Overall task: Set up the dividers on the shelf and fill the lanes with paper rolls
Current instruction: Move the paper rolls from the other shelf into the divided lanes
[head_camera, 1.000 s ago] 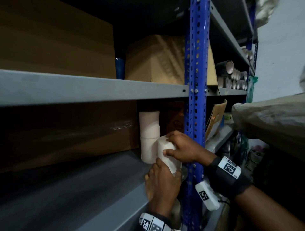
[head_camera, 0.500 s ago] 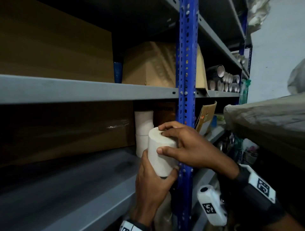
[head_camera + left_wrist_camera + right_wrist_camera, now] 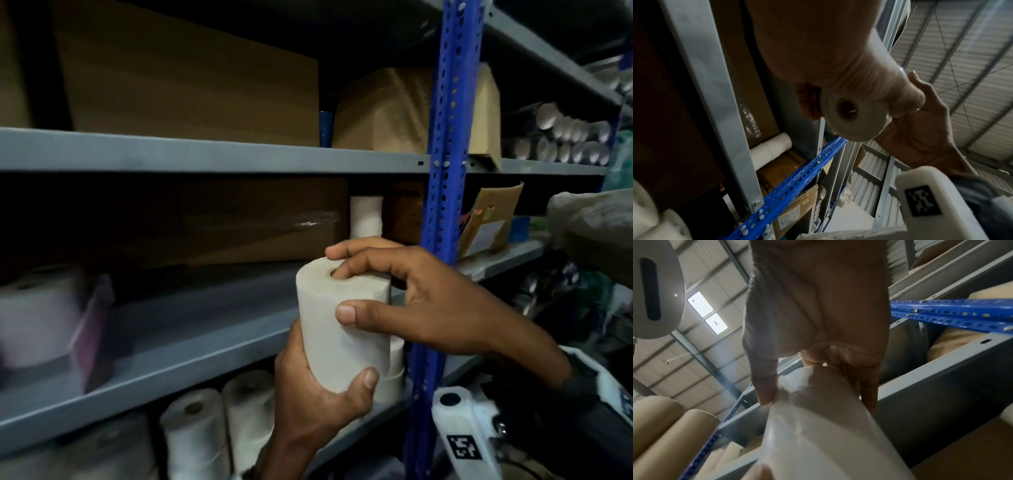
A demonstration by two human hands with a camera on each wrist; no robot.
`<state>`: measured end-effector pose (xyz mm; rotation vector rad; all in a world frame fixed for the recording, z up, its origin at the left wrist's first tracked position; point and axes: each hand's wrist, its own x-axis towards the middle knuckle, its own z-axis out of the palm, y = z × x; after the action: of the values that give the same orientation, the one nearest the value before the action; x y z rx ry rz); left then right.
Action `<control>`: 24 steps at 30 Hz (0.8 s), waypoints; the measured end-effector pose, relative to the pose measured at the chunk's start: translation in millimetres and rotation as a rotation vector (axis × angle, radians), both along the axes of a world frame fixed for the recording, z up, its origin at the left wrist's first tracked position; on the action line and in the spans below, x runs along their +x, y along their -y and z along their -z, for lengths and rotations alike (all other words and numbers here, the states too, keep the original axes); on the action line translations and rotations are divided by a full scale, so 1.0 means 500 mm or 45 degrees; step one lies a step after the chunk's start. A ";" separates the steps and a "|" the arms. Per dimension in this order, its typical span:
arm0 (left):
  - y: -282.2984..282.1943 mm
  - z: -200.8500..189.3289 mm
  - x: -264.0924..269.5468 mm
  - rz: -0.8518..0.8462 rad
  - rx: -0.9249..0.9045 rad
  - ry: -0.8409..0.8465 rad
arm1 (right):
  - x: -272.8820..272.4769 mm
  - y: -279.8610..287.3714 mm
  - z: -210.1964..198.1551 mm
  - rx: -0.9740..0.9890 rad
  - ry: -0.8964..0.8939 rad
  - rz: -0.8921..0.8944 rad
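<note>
A white paper roll (image 3: 342,332) stands upright in the air in front of the grey shelf's (image 3: 191,342) front edge, just left of the blue upright (image 3: 442,205). My left hand (image 3: 318,397) grips its lower part from below. My right hand (image 3: 411,301) holds its top, thumb on the side and one finger in the core hole. The left wrist view shows the roll's end (image 3: 855,120) with its hole. In the right wrist view the roll (image 3: 828,426) fills the lower frame. Two stacked rolls (image 3: 365,216) stand at the back of the shelf.
A large cardboard box (image 3: 239,222) fills the rear of this shelf. At its left end sit a blurred white roll (image 3: 37,318) and a purple-edged object (image 3: 89,329). More rolls (image 3: 198,435) stand on the shelf below. Boxes and tubes (image 3: 565,137) occupy the shelf above.
The roll has come up off the shelf beside the stacked rolls and out toward me, tilted before and upright now. Both hands kept hold of it.
</note>
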<state>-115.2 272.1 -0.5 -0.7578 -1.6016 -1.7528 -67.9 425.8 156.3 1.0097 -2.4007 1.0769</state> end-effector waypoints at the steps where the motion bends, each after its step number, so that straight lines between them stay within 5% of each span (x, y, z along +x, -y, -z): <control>1: 0.016 0.001 0.029 0.004 0.011 0.005 | 0.019 0.011 0.004 -0.008 -0.005 -0.045; 12: 0.221 0.025 0.349 -0.321 -0.026 0.047 | 0.178 0.183 0.069 0.070 0.148 -0.473; 24: 0.428 0.051 0.559 -0.639 -0.069 0.079 | 0.286 0.432 0.102 0.166 0.040 -0.671</control>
<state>164.4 58.1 -25.9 -0.2866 -1.7039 -1.3821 75.0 210.0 105.5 1.7481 -2.3082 1.1053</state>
